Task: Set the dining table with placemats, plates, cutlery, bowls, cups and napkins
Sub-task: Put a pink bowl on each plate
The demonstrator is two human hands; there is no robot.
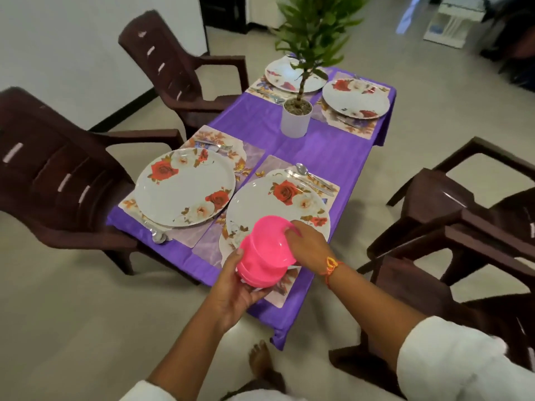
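Stack of glossy pink plastic bowls [266,256] held over near end of purple-clothed worktop [318,151], above near-right white floral plate [260,204], hiding its lower rim; bowl count unclear. Left hand [237,287] cups stack from beneath, fingers curled round base. Right hand [307,244] grips top bowl's rim, fingertips inside. Far cutlery blurred. Worktop carries floral placemats [252,151], four plates, steel spoon [302,169], green plant in white pot [296,121]. Dark brown plastic chairs [58,175] either side; pale floor [86,314].

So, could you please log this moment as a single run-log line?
stage: bowls | left hand: holds pink bowl stack | right hand: holds top bowl by rim | plates: on placemats
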